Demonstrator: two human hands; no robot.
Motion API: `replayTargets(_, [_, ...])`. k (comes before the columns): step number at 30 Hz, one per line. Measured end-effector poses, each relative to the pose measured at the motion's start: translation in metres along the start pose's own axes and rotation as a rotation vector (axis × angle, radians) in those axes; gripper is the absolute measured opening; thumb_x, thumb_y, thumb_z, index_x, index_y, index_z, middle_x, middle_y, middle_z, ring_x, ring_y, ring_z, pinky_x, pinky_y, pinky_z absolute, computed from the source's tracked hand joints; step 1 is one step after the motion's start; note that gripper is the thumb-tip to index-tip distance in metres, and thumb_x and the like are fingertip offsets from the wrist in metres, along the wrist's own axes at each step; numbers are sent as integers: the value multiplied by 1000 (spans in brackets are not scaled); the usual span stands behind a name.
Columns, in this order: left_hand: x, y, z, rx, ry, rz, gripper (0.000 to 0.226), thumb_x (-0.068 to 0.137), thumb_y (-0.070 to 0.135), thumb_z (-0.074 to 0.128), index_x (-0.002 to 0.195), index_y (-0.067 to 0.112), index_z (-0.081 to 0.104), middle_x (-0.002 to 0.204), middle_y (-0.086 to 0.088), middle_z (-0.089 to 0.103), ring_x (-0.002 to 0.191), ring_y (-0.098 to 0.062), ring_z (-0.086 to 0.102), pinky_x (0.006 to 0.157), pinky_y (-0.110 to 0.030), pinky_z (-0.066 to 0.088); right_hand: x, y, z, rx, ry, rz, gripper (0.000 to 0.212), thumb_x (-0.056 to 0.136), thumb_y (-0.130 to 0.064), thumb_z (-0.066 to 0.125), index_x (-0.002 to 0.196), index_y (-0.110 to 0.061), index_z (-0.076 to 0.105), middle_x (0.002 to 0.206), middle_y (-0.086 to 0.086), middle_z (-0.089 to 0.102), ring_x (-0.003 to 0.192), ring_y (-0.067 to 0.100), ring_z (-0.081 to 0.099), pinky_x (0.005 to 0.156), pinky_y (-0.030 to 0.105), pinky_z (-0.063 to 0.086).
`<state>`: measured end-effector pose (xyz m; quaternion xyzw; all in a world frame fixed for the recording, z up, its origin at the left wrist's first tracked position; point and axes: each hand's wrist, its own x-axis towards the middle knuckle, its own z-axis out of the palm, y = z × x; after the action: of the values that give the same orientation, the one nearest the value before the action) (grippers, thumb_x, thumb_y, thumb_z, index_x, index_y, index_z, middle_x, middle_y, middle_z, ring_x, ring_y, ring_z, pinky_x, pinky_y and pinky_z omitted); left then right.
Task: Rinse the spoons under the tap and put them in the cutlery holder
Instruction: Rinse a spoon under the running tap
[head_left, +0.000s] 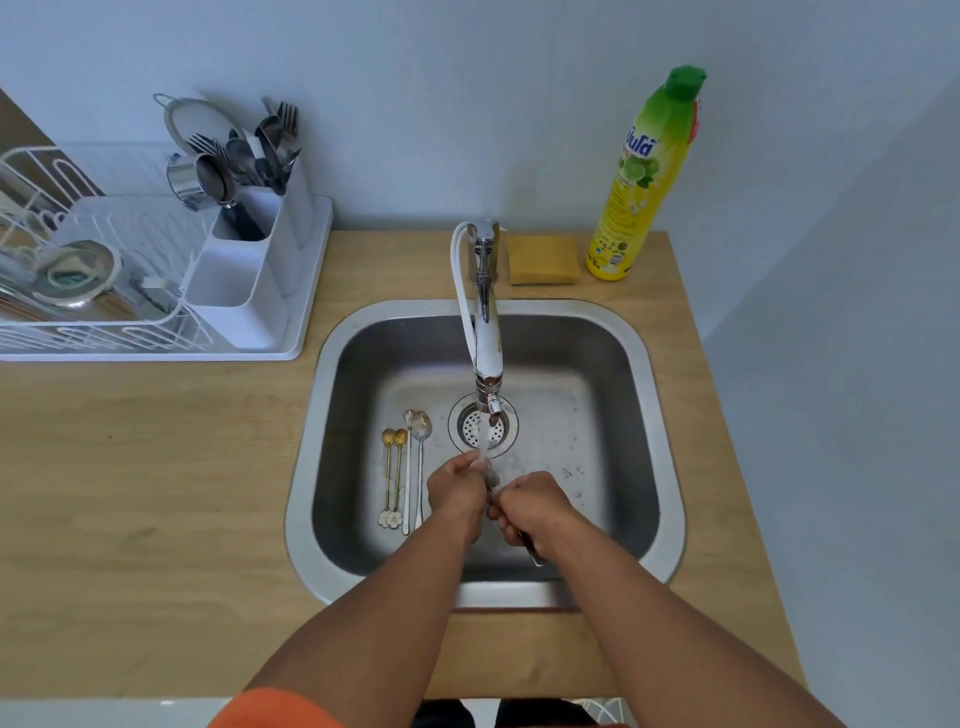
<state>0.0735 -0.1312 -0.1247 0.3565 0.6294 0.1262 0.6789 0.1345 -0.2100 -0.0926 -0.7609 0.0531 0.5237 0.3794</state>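
Across the frame, a light wooden countertop (156, 467), bare grain left and right. Centre frame, sunk into it, a square stainless-steel sink (660, 415) with rounded corners, round perforated drain (480, 428) in the middle. Upper left, a white wire dish rack on a white tray (306, 291), and at its right end a white plastic cutlery holder (244, 291), forks and spoons standing upright in the rear compartment, the front ones apparently empty.

Rising from the bottom edge, two bare forearms, converging over the near half of the basin. Right hand (530, 512), just right of centre, fist-curled, fingers wrapped round the handle of a silver spoon (535, 553), handle tip poking out below the heel of the hand. Left hand (457, 491) close alongside, knuckles up, fingertips pinching toward the bowl end of that same spoon; bowl itself blurred by water, exact grip hard to tell.

Above them, a chrome tap with a white hose (485, 332), thin stream running down onto the hands.

Top right, a tall yellow dish-soap bottle with a green cap (644, 176); beside it a yellow sponge (543, 260).

Left on the sink floor, side by side, bowls up-frame: two silver long-handled spoons (420, 457) and two small gold spoons with flower-shaped ends (393, 475).
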Motion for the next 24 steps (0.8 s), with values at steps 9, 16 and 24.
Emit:
replayTargets(9, [9,-3,1,-48,17,-52,26,91,2,69,65,3,70,60,-13,68,55,-24,64,53,-29,50,-3,-2,-6,-78,-1,6,17,83,2,56,74,-8,67,70,13,66,50,20,43,46,29,29])
replayTargets(16, [3,2,2,-53,37,-55,28,97,4,62,69,4,68,61,-13,69,47,-20,60,42,-25,46,3,-8,-5,-89,28,13,15,81,-1,58,71,-8,66,64,12,62,42,17,38,43,26,26])
replayTargets(24, [-3,6,-4,-204,-32,-135,20,100,19,67,91,2,71,69,-14,76,55,-21,69,52,-30,56,-4,-1,-8,103,-49,12,11,87,3,56,84,-1,66,69,16,60,44,14,35,42,25,24])
